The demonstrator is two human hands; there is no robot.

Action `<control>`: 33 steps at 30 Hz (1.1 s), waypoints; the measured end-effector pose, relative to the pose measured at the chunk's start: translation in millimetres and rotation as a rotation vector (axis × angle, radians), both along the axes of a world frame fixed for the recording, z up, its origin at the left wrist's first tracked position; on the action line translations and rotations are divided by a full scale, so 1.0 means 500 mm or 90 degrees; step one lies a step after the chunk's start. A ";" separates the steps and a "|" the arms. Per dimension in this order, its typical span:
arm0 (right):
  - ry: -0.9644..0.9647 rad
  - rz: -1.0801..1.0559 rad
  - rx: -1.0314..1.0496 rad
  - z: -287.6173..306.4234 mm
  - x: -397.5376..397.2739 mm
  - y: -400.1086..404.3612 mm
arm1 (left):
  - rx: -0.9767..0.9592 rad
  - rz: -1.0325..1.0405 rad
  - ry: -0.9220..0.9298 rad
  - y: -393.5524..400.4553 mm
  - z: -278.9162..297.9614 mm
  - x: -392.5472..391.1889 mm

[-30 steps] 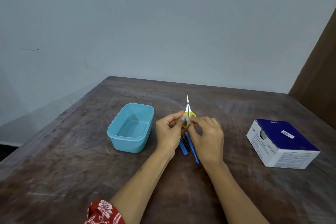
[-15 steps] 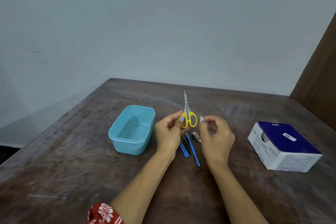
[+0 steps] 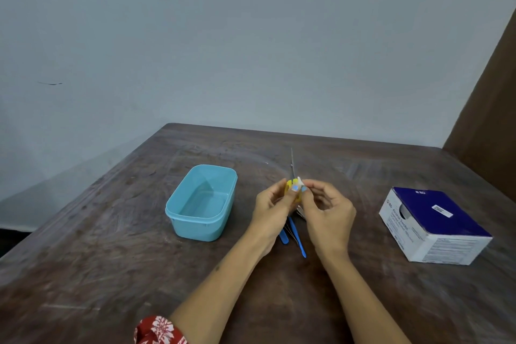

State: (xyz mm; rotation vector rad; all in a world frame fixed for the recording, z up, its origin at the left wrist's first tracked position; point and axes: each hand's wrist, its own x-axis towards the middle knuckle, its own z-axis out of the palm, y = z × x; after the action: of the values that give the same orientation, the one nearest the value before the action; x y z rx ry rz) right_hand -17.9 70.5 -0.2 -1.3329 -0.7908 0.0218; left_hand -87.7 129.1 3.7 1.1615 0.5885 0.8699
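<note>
Dim, flat, cool light, no glare. Soft shadows only, under the light-blue plastic tub (image 3: pixel 201 204) left of the left hand (image 3: pixel 272 209) and under the blue-and-white cardboard box (image 3: pixel 435 229) right of the right hand (image 3: pixel 329 218). Faint sheen on the scratched dark wooden table (image 3: pixel 240 148) beyond both hands. Motion blur smears the yellow-handled metal scissors (image 3: pixel 290 190) and the small white pad (image 3: pixel 300 181) at the fingertips. Wide-angle lens bends the table edges.

"BD Alcohol Swabs" on box (image 3: pixel 441 220)
</note>
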 end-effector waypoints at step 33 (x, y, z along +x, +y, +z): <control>-0.264 -0.142 -0.002 -0.018 0.027 0.003 | -0.067 -0.200 -0.035 0.009 0.012 -0.030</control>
State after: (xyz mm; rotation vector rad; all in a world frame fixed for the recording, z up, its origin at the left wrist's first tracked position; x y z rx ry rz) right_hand -4.5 72.1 -9.2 -1.4423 -0.9827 -0.4419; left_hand -102.7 133.7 9.7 1.0954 0.3883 0.5932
